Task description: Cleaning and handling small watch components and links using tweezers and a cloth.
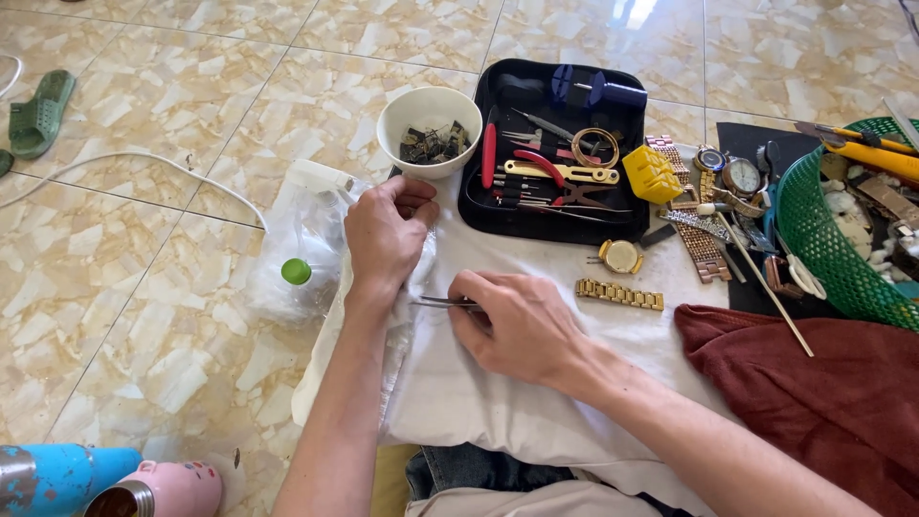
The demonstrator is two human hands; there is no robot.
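floor tiles (144, 191): glossy marbled stone | cloth (498, 402): matt white fabric | tweezers (442, 303): bright metal | bowl (429, 107), 12 o'clock: smooth white (ceramic or plastic, unclear) | tray (479, 206): glossy black plastic | basket (814, 239), 3 o'clock: green plastic mesh

A floor (144, 316) of beige marbled tiles carries everything. A white cloth (498, 393) is spread across its middle, with a dark red cloth (823, 393) beside it. Directly on the tiles lie a white cable (144, 161), a green sandal (38, 113) at the far left edge — and, in the near left corner, a blue flask (48, 477) and a pink flask (168, 490).
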